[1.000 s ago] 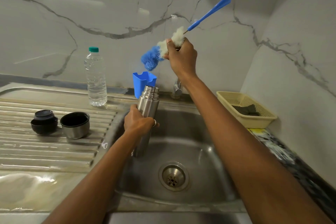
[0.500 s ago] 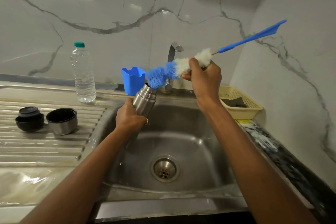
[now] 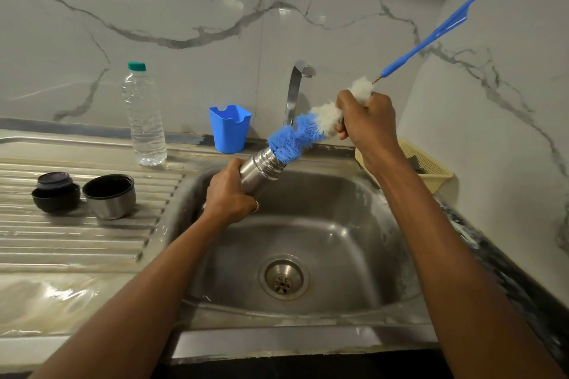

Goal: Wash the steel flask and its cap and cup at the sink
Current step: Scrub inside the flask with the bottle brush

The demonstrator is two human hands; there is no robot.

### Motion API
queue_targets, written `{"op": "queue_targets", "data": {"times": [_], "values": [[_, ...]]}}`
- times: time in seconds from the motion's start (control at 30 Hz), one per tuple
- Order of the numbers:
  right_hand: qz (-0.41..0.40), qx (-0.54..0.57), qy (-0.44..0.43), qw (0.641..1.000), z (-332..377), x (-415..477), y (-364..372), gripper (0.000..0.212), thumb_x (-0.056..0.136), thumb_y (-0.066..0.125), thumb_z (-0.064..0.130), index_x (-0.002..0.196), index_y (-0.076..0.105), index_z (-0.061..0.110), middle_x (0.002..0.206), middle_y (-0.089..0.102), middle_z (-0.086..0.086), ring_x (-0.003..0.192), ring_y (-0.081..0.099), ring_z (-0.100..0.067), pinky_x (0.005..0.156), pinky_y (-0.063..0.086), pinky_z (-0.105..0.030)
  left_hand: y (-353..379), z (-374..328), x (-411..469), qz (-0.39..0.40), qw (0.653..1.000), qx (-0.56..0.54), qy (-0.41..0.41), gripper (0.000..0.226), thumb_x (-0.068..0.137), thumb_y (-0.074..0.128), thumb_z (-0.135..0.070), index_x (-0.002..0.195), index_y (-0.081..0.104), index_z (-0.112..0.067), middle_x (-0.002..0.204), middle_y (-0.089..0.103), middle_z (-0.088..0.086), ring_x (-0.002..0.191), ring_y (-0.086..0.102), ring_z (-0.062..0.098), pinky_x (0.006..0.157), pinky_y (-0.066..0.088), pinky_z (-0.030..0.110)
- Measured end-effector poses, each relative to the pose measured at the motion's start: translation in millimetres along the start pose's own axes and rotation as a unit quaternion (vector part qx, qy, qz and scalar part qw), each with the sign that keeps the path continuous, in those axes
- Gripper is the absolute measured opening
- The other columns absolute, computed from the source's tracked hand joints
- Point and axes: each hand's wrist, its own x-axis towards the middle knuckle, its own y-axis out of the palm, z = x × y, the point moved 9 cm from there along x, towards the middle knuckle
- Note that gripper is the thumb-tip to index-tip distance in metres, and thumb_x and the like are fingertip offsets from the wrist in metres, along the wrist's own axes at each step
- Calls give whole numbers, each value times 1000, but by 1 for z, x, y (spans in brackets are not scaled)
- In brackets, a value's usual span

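Observation:
My left hand (image 3: 229, 197) grips the steel flask (image 3: 261, 169) over the sink basin (image 3: 338, 243), its open mouth tilted up to the right. My right hand (image 3: 366, 123) holds the bottle brush (image 3: 295, 137) by its white bristles, and the blue bristle tip sits at the flask's mouth. The brush's blue handle sticks up to the right. On the ribbed drainboard (image 3: 77, 237) at the left stand the steel cup (image 3: 110, 196) with a dark inside and the dark cap (image 3: 55, 192).
A clear water bottle (image 3: 143, 117) with a green top and a blue plastic holder (image 3: 230, 128) stand at the back ledge beside the tap (image 3: 295, 88). A yellow basket (image 3: 428, 163) with a dark scrubber sits right of the sink. Marble walls close in behind and to the right.
The flask has tilted from upright to leaning right. My right hand swung the brush down, bringing its blue tip from above the flask to the mouth.

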Motion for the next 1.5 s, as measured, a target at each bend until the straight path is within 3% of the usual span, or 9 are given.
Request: {"op": "queue_targets", "data": {"times": [0.13,0.3,0.5,0.7,0.83,0.97,1.23,1.37,1.5], "values": [[10,-20,-3,1000,-4,-1,8,20,87,61,24,70,61,13,51,59,7,49,60,-10,53,53,-33,3,-3,-2,1,1000,3,19,69,59,87,-4,119,55,-13,100,62,3,90,58,24,74,44,34],[13,-27,-11,999,-9,-6,17,26,87,61,27,69,62,8,49,59,4,50,60,-13,66,58,-44,4,-4,-4,6,1000,4,26,66,61,87,-3,117,54,-12,101,58,2,90,56,21,73,42,32],[10,-38,-15,999,-16,-7,20,32,87,60,25,75,61,-4,63,67,-14,60,65,-28,69,58,-50,9,-5,-7,24,999,14,20,68,63,88,-2,120,53,-11,104,56,2,92,54,19,74,41,30],[54,-58,-15,997,-25,-18,39,25,91,62,25,75,66,5,65,68,-11,62,66,-21,66,57,-39,15,-9,-9,38,999,-3,21,68,63,88,-2,119,52,-12,103,56,1,92,55,19,74,42,29],[74,-63,-13,995,-30,-23,49,27,93,63,29,71,58,16,65,62,2,61,60,-10,55,44,-21,19,-14,-10,39,998,-47,20,70,64,86,0,124,51,-14,105,57,1,95,57,20,74,44,29],[67,-62,3,996,-42,-29,49,31,92,65,26,64,54,21,59,57,9,55,53,-1,45,35,-8,17,-11,-9,48,998,-24,22,68,64,86,0,122,52,-13,105,57,2,95,56,19,75,44,29],[87,-19,27,996,-65,-41,63,34,91,64,22,60,51,17,52,52,10,46,50,2,46,36,-11,19,-6,-9,61,998,3,21,67,62,87,-1,119,53,-12,102,56,1,92,54,18,62,36,18],[90,-5,39,995,-76,-45,69,34,92,64,27,62,54,15,54,54,8,50,50,-4,52,40,-22,19,-3,-9,61,998,17,22,70,62,87,-1,122,53,-12,103,55,1,93,54,17,70,38,23],[104,6,43,994,-79,-48,76,29,94,63,29,71,61,11,60,58,5,57,54,-8,55,43,-23,19,-2,-8,62,998,22,22,73,59,88,-3,122,53,-13,103,57,1,93,56,20,74,42,29]]}}
